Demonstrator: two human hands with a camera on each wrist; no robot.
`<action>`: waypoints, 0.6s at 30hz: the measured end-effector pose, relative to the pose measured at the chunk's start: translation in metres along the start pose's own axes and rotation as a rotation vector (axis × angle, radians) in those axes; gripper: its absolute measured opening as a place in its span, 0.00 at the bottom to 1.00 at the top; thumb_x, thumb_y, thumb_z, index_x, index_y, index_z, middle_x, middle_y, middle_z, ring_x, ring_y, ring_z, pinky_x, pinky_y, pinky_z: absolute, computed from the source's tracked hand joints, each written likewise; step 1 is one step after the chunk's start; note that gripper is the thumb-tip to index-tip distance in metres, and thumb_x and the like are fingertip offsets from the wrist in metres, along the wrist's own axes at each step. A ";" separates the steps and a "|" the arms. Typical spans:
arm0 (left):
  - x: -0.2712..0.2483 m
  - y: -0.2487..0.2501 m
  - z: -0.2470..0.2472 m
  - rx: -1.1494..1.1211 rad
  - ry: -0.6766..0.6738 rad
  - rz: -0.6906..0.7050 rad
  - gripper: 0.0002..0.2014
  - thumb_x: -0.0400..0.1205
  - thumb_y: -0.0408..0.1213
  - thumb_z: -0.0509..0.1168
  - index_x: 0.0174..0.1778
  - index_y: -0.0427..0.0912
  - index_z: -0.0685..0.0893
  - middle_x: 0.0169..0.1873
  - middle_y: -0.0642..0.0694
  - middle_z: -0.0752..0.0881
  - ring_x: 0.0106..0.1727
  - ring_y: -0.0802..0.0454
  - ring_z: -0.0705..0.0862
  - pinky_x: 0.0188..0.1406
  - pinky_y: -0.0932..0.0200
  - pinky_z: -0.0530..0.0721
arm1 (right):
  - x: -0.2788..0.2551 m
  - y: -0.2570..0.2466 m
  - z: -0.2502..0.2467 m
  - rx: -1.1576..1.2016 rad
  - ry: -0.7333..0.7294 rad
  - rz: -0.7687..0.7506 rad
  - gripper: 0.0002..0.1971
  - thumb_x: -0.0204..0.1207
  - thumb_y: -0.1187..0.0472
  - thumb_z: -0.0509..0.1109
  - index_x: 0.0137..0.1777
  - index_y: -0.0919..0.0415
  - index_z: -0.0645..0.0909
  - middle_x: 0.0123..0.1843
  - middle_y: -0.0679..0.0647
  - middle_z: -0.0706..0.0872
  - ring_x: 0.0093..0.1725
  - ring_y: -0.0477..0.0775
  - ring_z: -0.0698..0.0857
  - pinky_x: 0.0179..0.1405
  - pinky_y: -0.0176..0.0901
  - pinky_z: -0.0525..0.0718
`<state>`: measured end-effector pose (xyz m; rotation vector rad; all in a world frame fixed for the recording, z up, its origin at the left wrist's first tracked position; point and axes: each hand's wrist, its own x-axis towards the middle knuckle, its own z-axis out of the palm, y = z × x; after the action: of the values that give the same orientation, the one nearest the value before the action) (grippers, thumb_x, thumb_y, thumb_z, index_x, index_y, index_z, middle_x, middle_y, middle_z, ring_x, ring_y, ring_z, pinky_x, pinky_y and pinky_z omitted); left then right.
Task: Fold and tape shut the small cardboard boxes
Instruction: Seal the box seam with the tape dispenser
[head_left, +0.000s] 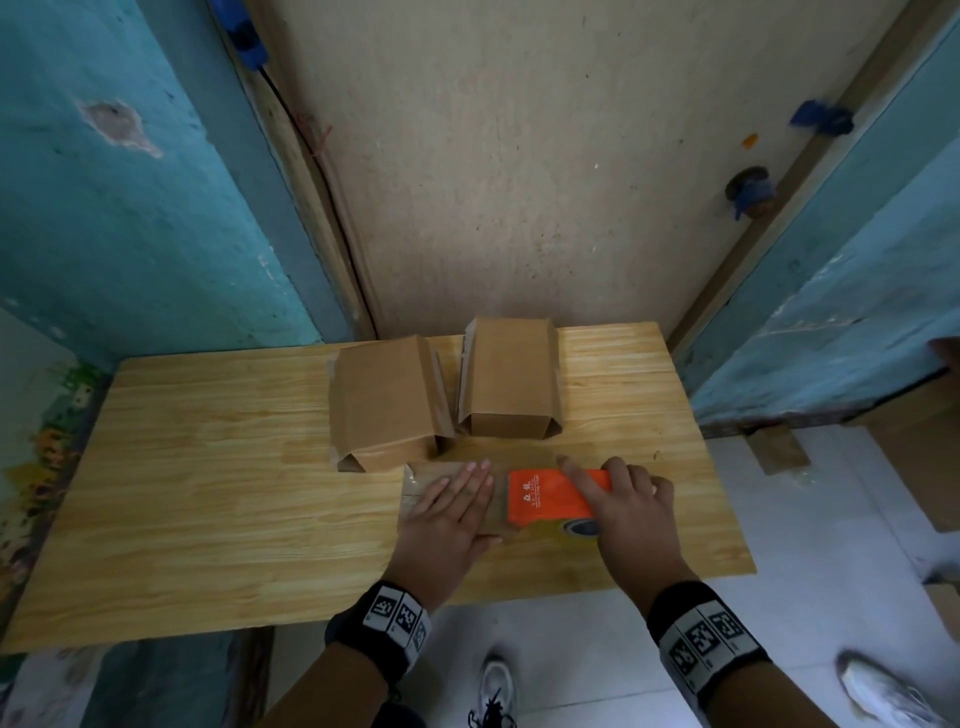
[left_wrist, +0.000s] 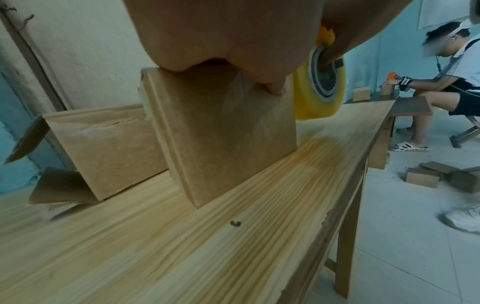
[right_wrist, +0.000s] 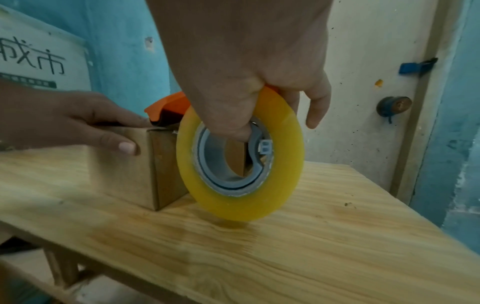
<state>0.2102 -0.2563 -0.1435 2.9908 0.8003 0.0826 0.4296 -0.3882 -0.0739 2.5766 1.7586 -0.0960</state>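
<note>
Pressed flat, the left hand (head_left: 451, 512) lies with straight fingers on top of a small brown cardboard box (left_wrist: 221, 131), thumb down its near side, pinning it to the pale wooden tabletop (head_left: 208, 499). Just to that hand's right, the right hand (head_left: 631, 501) grasps an orange plastic tape dispenser (head_left: 545, 496) loaded with a yellowish roll of clear packing tape (right_wrist: 240, 164); its fingers wrap over the dispenser's top and the thumb hooks into the grey core of the roll. The dispenser's orange front end sits on the box top, close to the left fingertips, while the roll hangs past the box's right end, just above the table. A glossy strip of tape already shows on the box's near side under the left hand.

Beyond both hands, two more brown cardboard boxes stand side by side: the left-hand box (head_left: 384, 402) just past the left fingertips, with loose flaps at its ends, and the right-hand box (head_left: 511, 379) ahead of the dispenser. Farther off to the right, the left wrist view shows another person (left_wrist: 446, 67) seated at a separate table.
</note>
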 end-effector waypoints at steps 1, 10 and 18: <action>0.000 0.000 -0.001 -0.002 -0.005 -0.001 0.36 0.87 0.62 0.51 0.85 0.40 0.70 0.86 0.45 0.67 0.86 0.50 0.66 0.81 0.48 0.62 | -0.001 0.001 0.002 0.007 -0.002 0.008 0.43 0.67 0.53 0.84 0.82 0.41 0.69 0.57 0.61 0.84 0.56 0.69 0.85 0.55 0.70 0.82; 0.001 -0.001 -0.001 -0.011 -0.007 -0.013 0.36 0.87 0.62 0.50 0.86 0.42 0.69 0.86 0.47 0.66 0.87 0.51 0.65 0.82 0.49 0.61 | -0.006 0.016 0.008 0.059 -0.070 0.116 0.40 0.73 0.53 0.82 0.84 0.41 0.68 0.62 0.58 0.80 0.61 0.65 0.83 0.57 0.66 0.83; 0.001 -0.001 0.002 -0.017 0.024 -0.015 0.37 0.86 0.63 0.51 0.86 0.42 0.67 0.87 0.48 0.64 0.87 0.53 0.62 0.82 0.49 0.61 | -0.007 0.014 0.013 0.047 -0.058 0.111 0.42 0.71 0.62 0.82 0.82 0.41 0.68 0.62 0.59 0.77 0.60 0.66 0.80 0.55 0.67 0.85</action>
<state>0.2108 -0.2547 -0.1452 2.9735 0.8195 0.1242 0.4399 -0.4005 -0.0872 2.6688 1.6100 -0.2105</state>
